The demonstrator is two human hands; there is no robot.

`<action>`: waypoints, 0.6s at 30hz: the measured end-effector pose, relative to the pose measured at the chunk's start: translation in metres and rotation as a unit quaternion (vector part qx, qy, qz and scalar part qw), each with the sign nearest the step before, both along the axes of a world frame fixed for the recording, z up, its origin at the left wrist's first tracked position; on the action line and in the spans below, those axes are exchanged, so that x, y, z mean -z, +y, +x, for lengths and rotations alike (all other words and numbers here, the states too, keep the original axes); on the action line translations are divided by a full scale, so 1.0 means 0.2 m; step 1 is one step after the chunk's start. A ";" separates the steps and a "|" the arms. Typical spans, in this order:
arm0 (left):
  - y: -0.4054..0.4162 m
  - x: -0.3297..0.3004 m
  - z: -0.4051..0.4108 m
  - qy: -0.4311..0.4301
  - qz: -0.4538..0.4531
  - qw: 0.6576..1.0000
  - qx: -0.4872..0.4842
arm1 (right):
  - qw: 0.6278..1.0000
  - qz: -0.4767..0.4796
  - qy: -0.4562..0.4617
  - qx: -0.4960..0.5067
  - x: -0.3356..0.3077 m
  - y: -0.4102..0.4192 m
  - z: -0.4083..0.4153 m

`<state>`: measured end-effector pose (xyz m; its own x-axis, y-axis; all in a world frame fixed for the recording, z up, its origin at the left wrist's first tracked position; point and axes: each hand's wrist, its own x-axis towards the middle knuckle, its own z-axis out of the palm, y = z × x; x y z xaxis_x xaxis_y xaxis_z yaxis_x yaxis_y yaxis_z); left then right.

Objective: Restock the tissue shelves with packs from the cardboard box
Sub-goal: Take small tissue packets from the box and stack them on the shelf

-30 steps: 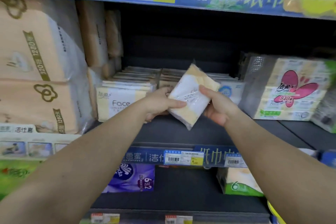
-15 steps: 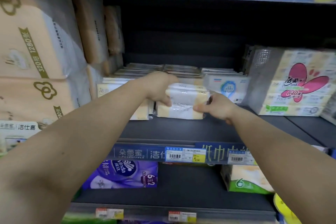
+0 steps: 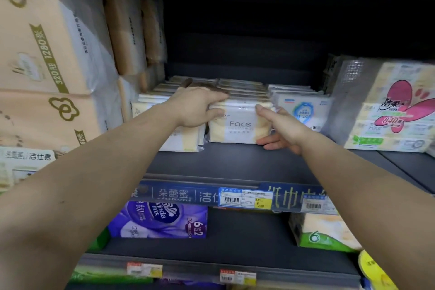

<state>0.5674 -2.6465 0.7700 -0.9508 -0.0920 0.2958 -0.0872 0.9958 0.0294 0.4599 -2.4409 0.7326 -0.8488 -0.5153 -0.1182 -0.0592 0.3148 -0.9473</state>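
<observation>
Your two hands meet on a white and pale-yellow tissue pack marked "Face" (image 3: 239,123), which stands on the dark middle shelf (image 3: 235,162) with its printed face toward you. Take that pack as your marker.

Your left hand (image 3: 196,107) lies over the pack's upper left corner: the thumb presses the front face near the left edge, and the fingers reach flat over the top toward the row of packs (image 3: 242,89) lined up behind it. The fingers look nearly straight, pressing and not clamped round it.

Your right hand (image 3: 281,128) is at the pack's right end. Its thumb tip touches the upper right corner, and the fingers curl under and behind the lower right edge, so this hand holds the pack lightly between thumb and fingers.

Just left of the pack, partly under your left wrist, stands a second pack of the same kind (image 3: 186,139), touching it or nearly so. Just right of it, behind your right hand, sits a white pack with a blue round emblem (image 3: 303,110). Further right stands a large bundle with a pink butterfly print (image 3: 397,106). Well to the left of the pack, big beige bundles (image 3: 47,66) are stacked two high.

Below the pack, on the shelf's front edge, a blue price strip (image 3: 244,198) carries a barcode label. Under that strip sit a purple Vinda pack (image 3: 162,219) and a green-edged pack (image 3: 324,233).
</observation>
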 end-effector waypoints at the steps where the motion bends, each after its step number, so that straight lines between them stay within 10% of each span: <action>1: 0.00 0.00 -0.01 -0.015 -0.025 0.999 -0.014 | 1.000 0.008 0.001 0.009 0.00 -0.01 0.00; 18: 0.00 0.01 0.02 -0.017 -0.083 0.996 -0.023 | 0.994 0.089 0.054 0.039 0.05 -0.06 -0.05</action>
